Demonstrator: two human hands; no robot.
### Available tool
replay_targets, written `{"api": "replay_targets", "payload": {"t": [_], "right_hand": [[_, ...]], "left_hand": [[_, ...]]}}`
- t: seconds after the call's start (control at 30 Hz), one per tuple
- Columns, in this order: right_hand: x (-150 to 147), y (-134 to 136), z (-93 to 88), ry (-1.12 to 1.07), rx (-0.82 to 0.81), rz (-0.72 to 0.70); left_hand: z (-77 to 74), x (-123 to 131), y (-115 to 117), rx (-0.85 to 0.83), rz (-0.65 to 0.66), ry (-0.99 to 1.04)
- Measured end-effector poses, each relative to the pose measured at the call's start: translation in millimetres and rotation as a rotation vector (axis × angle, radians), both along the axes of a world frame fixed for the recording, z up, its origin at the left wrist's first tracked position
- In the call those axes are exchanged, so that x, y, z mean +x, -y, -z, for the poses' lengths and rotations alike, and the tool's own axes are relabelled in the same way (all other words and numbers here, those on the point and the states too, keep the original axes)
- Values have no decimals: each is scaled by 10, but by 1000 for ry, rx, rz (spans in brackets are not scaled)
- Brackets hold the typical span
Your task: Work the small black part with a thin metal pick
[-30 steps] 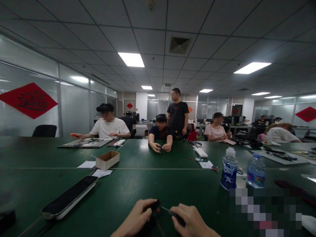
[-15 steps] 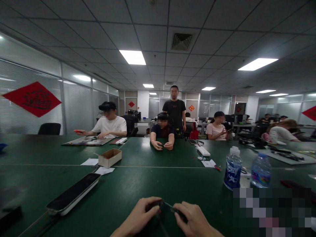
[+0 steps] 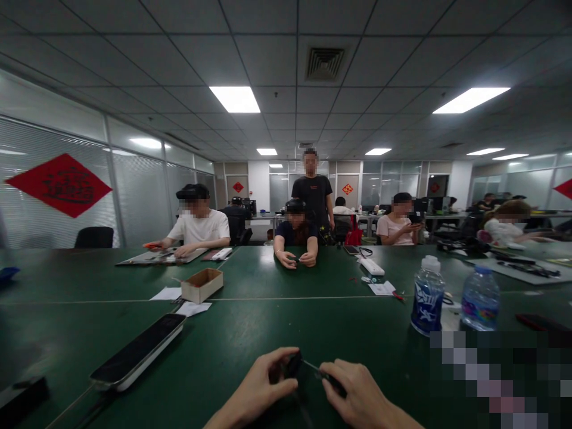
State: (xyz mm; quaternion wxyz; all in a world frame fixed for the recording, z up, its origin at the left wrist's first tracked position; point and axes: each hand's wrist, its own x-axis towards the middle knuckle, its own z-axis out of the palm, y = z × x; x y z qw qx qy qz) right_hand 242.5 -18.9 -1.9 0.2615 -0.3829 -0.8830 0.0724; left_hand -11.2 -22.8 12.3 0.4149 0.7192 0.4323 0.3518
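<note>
My left hand (image 3: pixel 259 387) is low at the bottom edge of the head view, fingers curled in a pinch round a small black part (image 3: pixel 292 363). My right hand (image 3: pixel 355 396) is beside it, fingers closed on a thin dark tool (image 3: pixel 324 374) whose tip reaches toward the black part. Both hands hover just above the green table (image 3: pixel 250 333). What the part is I cannot make out.
A long black-and-white device (image 3: pixel 138 351) lies to my left, a small cardboard box (image 3: pixel 202 285) and papers beyond it. Two water bottles (image 3: pixel 428 304) stand to the right. Several people sit across the table; one person (image 3: pixel 311 190) stands behind them.
The view has tilted slightly, so my hands sit a little higher and further right in the frame. Their grip on the part and tool is unchanged.
</note>
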Motion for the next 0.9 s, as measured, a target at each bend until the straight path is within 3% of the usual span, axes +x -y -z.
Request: {"api": "replay_targets", "payload": {"t": [0.33,0.9], "right_hand": [[0,12,8,8,-11,30],[13,2,10,2,-3,35]], "left_hand": [[43,0,-42,-26,29,33],[-21,26,4,-65,43,8]]}}
